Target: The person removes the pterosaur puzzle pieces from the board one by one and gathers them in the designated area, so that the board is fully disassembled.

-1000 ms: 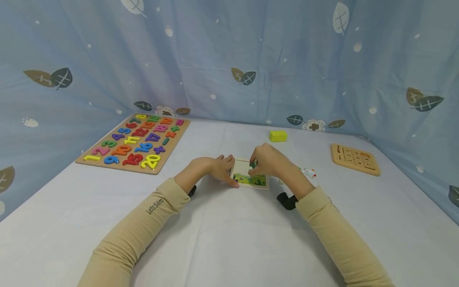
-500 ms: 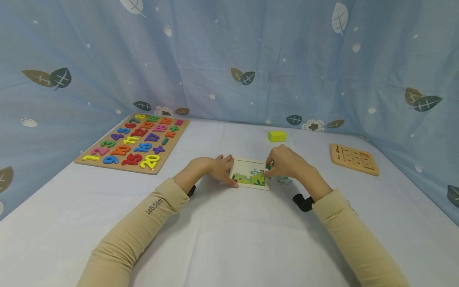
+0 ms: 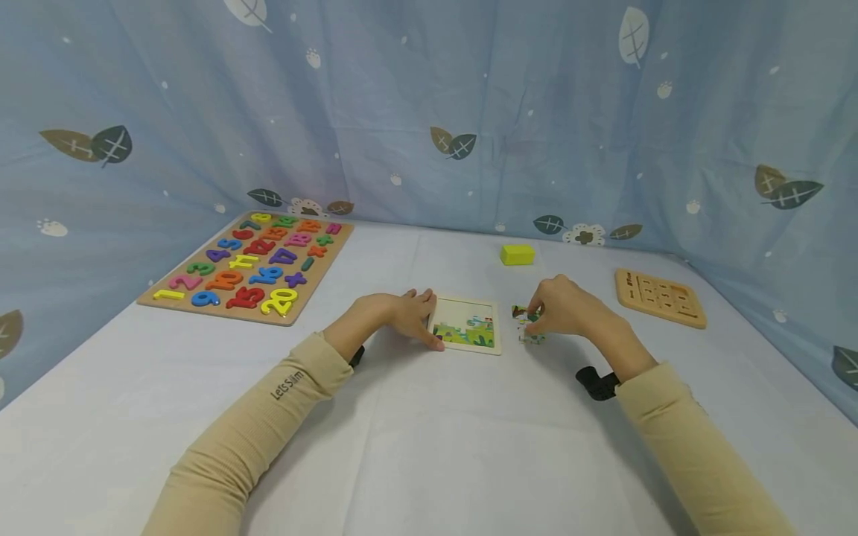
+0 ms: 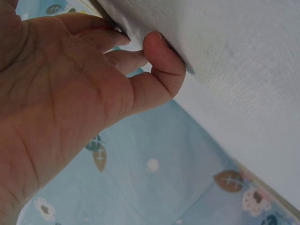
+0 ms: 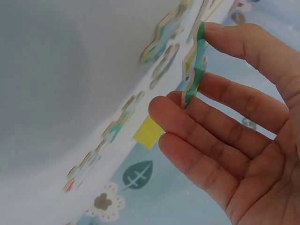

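On my feed, L hand (image 3: 410,316) rests on puzzle tray's (image 3: 452,312) 9 o'clock edge, fingers spread, gripping nothing. R hand (image 3: 566,307), at tray's 3 o'clock, pinches green pc (image 5: 198,63) btwn thumb & finger, nr loose pcs (image 3: 532,339). Yellow block (image 3: 518,255): 1 o'clock from tray, on bench (image 3: 429,447).

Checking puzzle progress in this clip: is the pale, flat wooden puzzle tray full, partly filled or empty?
Partly filled: green-printed flat jigsaw pieces cover the near side of the tray, while bare pale board shows across its far side.
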A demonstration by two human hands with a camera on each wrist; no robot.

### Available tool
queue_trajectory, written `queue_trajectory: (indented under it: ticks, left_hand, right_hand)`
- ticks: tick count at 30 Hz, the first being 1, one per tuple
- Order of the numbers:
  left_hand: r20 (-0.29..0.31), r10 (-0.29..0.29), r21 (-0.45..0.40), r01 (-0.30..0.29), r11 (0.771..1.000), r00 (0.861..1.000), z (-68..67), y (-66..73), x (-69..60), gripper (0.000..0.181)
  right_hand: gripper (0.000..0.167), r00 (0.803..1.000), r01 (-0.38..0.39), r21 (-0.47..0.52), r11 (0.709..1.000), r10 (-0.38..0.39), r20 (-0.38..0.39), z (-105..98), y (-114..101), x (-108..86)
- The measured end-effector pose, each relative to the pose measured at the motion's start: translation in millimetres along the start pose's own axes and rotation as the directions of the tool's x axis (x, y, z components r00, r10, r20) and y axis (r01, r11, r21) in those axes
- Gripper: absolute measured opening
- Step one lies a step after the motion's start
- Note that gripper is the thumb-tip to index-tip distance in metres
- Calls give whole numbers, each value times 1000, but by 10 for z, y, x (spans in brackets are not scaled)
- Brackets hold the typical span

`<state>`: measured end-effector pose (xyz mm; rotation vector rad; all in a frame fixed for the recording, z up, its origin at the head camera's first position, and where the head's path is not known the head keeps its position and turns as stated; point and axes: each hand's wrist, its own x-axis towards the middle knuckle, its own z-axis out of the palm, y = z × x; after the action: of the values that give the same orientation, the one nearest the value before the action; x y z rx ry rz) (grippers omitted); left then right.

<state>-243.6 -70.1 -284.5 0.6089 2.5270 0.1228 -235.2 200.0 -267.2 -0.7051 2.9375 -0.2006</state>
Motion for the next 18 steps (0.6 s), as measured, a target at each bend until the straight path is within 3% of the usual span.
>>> queue_trajectory:
  ticks: [18]
  left_hand:
    - [-2, -9, 3, 9, 1000, 1000, 3, 9, -10, 101]
  right_hand:
    - [28, 998, 3, 25, 1000, -5, 57, 28, 268, -202]
